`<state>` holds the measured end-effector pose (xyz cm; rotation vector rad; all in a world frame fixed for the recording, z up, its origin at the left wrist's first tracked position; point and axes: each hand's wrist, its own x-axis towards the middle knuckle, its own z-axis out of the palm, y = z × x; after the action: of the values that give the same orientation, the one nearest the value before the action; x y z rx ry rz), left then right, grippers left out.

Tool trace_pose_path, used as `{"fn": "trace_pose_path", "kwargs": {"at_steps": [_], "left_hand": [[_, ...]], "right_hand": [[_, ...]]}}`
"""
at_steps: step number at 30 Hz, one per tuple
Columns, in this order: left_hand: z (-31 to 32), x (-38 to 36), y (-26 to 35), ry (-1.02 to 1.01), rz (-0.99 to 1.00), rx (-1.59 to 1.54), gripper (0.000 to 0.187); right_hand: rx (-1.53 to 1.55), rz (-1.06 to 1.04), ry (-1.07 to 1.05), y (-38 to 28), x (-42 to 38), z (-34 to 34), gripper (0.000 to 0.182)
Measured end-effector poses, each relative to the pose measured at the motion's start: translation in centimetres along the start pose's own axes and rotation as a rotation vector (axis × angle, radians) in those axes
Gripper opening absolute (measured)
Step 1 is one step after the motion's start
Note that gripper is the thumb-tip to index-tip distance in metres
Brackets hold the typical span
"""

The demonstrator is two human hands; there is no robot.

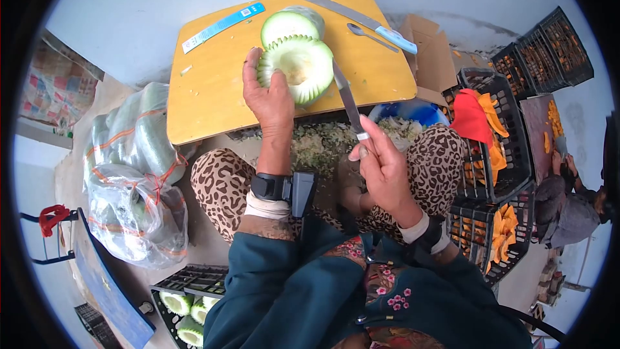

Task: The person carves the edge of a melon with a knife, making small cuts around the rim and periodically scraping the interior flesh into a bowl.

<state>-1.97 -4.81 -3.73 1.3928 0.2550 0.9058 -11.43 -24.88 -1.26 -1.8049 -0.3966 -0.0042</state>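
My left hand (270,95) grips a cut green melon half (298,64) with a zigzag-carved rim, holding it on edge at the near side of a yellow board (213,84). My right hand (381,165) holds a long thin knife (347,98), its blade pointing up to the melon's right edge. Behind that half stands a second melon piece (289,22) with its pale cut face showing.
On the board lie a blue-handled knife (361,21), a spoon (369,35) and a blue strip (223,26). A tub of green scraps (323,142) sits below. A bag of melons (132,168) lies left, black crates (487,155) with orange pieces right. Another person (568,200) sits far right.
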Motion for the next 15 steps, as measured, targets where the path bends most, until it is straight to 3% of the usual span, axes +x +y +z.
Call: {"fn": "trace_pose_path", "kwargs": {"at_steps": [5, 15], "left_hand": [[-0.2, 0.2, 0.2, -0.02, -0.007, 0.031, 0.051], [-0.2, 0.1, 0.4, -0.025, -0.006, 0.036, 0.051]], "right_hand": [[0.131, 0.048, -0.026, -0.3, 1.2, 1.0, 0.049], [0.089, 0.06, -0.04, 0.0, 1.5, 1.6, 0.049]]}}
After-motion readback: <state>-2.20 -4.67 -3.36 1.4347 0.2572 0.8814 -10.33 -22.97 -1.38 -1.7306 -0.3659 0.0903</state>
